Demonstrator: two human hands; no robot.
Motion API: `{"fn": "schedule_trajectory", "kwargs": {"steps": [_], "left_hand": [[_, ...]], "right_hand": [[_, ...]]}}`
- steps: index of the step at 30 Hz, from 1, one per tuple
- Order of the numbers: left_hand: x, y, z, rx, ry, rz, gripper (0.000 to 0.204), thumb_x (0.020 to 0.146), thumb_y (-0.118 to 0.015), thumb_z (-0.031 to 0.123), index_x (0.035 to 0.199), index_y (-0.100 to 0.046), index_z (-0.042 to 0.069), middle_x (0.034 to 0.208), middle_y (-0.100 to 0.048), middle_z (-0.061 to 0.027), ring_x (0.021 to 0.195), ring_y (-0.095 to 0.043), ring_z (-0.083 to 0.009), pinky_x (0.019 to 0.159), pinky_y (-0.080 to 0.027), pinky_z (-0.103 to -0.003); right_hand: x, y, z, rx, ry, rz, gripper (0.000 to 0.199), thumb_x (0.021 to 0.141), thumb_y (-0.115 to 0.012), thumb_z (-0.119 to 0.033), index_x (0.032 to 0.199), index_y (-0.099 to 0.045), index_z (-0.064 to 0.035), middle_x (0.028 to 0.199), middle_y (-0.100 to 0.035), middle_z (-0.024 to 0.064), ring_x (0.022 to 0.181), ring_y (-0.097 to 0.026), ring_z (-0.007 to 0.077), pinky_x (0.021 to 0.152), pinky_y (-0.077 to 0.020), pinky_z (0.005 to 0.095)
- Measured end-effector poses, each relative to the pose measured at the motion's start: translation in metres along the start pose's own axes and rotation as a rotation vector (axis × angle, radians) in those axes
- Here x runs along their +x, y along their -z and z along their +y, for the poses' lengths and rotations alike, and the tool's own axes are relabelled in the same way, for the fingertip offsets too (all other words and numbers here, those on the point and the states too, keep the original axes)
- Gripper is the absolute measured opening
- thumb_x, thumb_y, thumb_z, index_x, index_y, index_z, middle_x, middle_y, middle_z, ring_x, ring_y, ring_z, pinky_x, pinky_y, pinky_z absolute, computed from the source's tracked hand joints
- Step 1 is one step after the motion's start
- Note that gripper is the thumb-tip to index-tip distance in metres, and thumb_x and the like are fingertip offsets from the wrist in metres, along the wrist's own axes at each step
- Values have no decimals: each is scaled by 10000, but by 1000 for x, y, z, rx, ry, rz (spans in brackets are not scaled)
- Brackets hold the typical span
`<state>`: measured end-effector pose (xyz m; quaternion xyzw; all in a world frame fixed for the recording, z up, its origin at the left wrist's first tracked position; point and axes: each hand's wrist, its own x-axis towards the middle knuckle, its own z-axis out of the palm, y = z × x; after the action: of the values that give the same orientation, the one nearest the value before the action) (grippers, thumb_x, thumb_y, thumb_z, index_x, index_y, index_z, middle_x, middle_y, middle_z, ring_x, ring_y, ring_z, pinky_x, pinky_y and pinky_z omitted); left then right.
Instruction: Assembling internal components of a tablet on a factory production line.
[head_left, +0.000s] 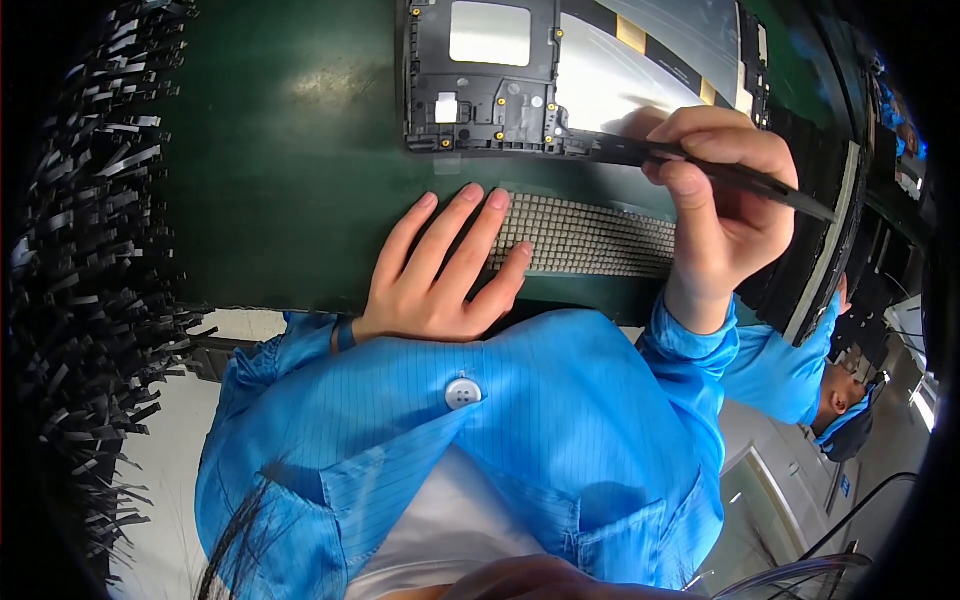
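Observation:
My left hand (435,275) lies with its fingers spread on the green work mat (280,220). Its index finger and thumb rest at the left end of a strip of small grey square pads (590,235). In my right hand (730,215), a pair of black tweezers (750,180) is pinched between thumb and fingers. The tweezers point left, toward the lower edge of a black plastic frame (480,95) with small brass inserts and cut-out windows. Whether the tips touch the frame or hold anything, I cannot tell.
A dense heap of black and silver strips (90,300) lines the left side. Beyond the frame lies a shiny silver panel (650,60) with black and yellow bands. A dark rail with a pale edge (830,240) runs at right, where another person's blue sleeve (790,370) shows.

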<state>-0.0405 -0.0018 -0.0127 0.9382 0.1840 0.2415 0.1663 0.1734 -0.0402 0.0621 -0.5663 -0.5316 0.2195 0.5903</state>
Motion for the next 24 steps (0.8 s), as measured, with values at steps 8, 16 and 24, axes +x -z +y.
{"fn": "schedule_trajectory", "kwargs": {"steps": [8,16,24], "left_hand": [[5,-1,1,2,14,46,165,798,-641,234,960,-659,209,1220,-609,-88,1110,-588,-285,937,-455,-448],[7,-2,-2,24,-29,81,63,819,-630,216,831,-611,157,1166,-640,-105,1045,-627,-295,883,-489,-437],[6,-4,-2,47,-36,92,58,831,-609,212,839,-604,154,1165,-639,-110,1035,-632,-300,877,-493,-442]], "right_hand": [[-40,-7,-9,-93,42,15,302,698,-813,-76,900,-603,4,897,-652,161,782,-655,255,662,-528,329],[-80,-34,13,-10,-311,-27,244,730,-776,-12,913,-615,11,869,-660,143,807,-655,230,708,-525,311],[-81,-39,15,5,-370,23,223,729,-773,-4,897,-627,14,859,-659,138,786,-657,218,692,-532,293]]}}
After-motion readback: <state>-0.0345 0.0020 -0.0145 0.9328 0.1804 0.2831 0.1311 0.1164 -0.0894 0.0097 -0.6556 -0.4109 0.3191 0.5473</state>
